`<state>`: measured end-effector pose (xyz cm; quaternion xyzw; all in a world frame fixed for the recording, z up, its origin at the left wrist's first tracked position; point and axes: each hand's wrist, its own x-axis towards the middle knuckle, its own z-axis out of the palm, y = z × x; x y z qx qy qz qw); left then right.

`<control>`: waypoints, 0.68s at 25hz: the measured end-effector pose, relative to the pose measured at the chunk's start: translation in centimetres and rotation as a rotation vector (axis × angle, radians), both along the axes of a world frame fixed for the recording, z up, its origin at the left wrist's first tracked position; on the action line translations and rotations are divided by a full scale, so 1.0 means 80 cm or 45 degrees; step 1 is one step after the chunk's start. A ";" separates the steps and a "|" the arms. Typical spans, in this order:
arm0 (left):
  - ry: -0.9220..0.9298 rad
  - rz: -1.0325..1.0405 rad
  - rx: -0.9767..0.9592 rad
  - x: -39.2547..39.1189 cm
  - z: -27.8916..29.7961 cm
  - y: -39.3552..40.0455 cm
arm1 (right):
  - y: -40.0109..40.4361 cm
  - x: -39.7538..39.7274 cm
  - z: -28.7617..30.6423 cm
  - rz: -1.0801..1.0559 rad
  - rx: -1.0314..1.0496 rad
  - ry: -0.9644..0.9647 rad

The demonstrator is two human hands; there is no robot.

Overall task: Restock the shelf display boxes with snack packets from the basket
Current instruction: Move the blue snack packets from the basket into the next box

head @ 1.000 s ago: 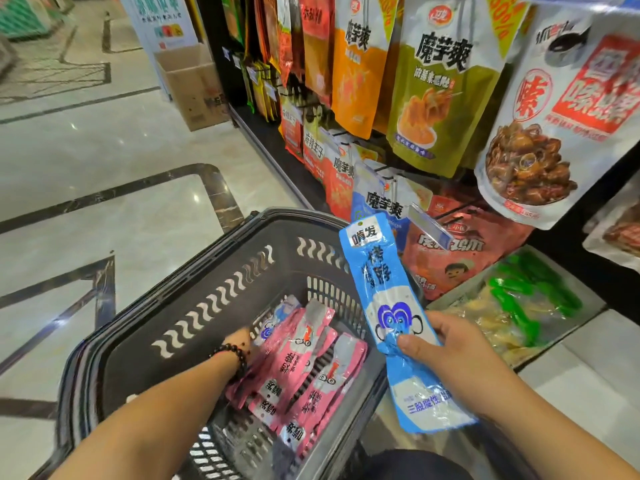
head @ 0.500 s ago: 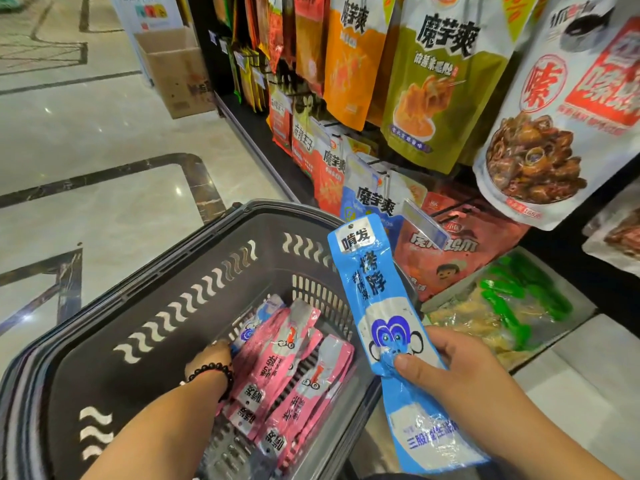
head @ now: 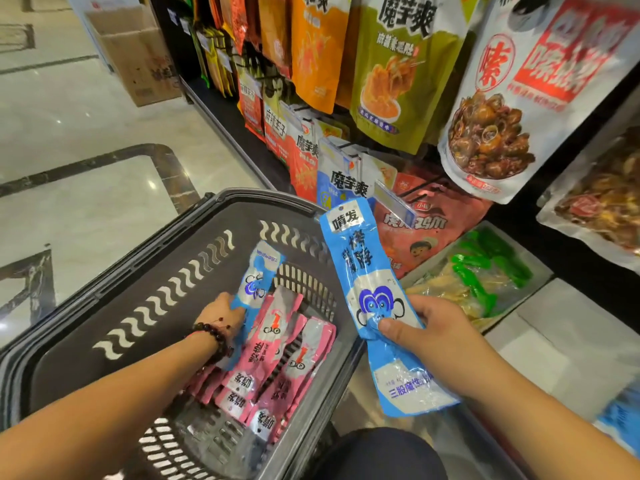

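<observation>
The right hand [head: 429, 332] is gripping a long blue snack packet [head: 375, 299] around its middle, thumb lying across the printed monkey face, fingers curled behind it. This packet is standing tilted in the air just beside the right rim of the basket [head: 145, 268], its top end leaning toward the shelf and its lower end hanging below the hand.

The left hand [head: 221, 311] is reaching down inside the basket, wearing a dark bead bracelet [head: 213, 336] at the wrist. Its fingers are pinching the lower part of a second blue packet [head: 258, 278], which is rising upright against the basket's far wall. Just beside that hand, a heap of pink packets [head: 277, 362] is lying on the basket floor, overlapping one another and pointing toward the near right corner.

The basket is dark grey plastic with pale wavy marks along its inner wall, sitting on a pale polished floor [head: 86, 140].

To the right, an open display box [head: 485, 271] on the low shelf is holding clear packets with green and yellow contents. Behind it a red packet [head: 440, 223] is leaning, and larger bags are hanging above: an olive-green one [head: 405, 71], an orange one [head: 318, 53] and a white one showing dark snails [head: 512, 109]. A cardboard box [head: 138, 53] is standing on the floor farther along the aisle.
</observation>
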<state>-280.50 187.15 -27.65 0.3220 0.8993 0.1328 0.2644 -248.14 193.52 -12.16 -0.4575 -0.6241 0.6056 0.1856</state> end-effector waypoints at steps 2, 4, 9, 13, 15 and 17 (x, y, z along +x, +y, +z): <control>-0.208 -0.014 0.176 0.025 0.050 0.001 | 0.011 0.006 -0.001 -0.086 -0.026 0.023; -0.445 0.004 0.323 0.063 0.101 -0.008 | 0.021 0.015 0.003 -0.167 -0.061 0.064; -0.777 -0.148 0.536 0.168 0.184 0.004 | 0.039 0.075 0.009 -0.228 -0.119 0.055; -1.015 -0.320 0.545 0.267 0.191 0.040 | 0.044 0.170 0.014 -0.385 -0.040 0.047; -1.064 -0.405 0.499 0.320 0.177 0.056 | 0.032 0.228 0.003 -0.509 -0.010 0.000; -1.148 -0.483 0.395 0.372 0.158 0.070 | 0.016 0.285 -0.015 -0.629 -0.030 -0.042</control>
